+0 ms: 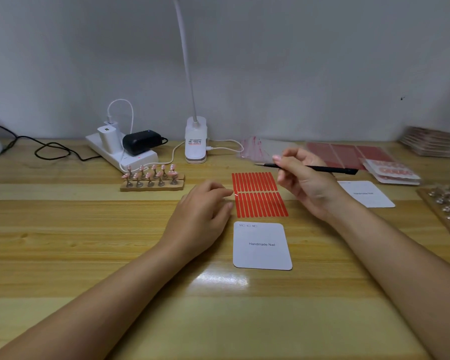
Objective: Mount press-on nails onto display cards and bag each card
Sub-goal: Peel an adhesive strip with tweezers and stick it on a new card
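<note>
Both arms reach forward, bare from the elbows down. The left hand [202, 211] lies palm down and low. Its fingers are bent a little and point to the right. The tips of its pointing finger and thumb sit close together. The right hand [305, 179] is lifted higher, with its palm turned to the left. Its fingers curl around a thin black stick, held near the fingertips [278, 159]. The right wrist bends up.
</note>
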### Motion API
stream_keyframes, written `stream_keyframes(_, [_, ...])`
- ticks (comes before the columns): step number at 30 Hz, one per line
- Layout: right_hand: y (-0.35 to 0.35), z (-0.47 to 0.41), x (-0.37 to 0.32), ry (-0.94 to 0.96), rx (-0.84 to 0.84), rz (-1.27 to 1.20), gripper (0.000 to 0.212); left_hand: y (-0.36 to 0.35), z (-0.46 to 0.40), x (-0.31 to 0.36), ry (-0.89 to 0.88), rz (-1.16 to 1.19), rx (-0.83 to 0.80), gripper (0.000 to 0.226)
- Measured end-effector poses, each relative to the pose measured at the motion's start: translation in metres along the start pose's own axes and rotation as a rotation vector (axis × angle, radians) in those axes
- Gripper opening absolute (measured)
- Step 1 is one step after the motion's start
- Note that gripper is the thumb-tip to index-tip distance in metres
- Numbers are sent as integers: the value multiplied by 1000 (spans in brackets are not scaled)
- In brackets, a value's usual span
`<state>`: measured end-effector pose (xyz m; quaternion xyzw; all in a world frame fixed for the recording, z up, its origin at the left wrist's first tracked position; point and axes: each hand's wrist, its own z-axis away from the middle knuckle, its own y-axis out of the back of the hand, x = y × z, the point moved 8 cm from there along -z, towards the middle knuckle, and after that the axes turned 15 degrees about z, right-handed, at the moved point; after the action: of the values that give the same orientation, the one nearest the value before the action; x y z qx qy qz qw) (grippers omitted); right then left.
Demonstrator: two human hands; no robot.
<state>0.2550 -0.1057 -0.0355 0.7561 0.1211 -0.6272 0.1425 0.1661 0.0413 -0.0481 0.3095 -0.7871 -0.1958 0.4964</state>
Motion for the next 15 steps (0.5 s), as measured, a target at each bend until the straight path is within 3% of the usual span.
stream_keyframes(2, [-3, 0, 2, 35, 6, 193, 12, -1, 0, -3, 26, -35, -14, 33])
stream_keyframes(7, [-10, 0, 6, 35, 43, 493, 26, -4, 1, -7, 56, -82, -61, 35])
stream_keyframes(15, [-16, -4, 10, 31, -20, 624, 26, -6, 0, -8, 51, -75, -74, 35])
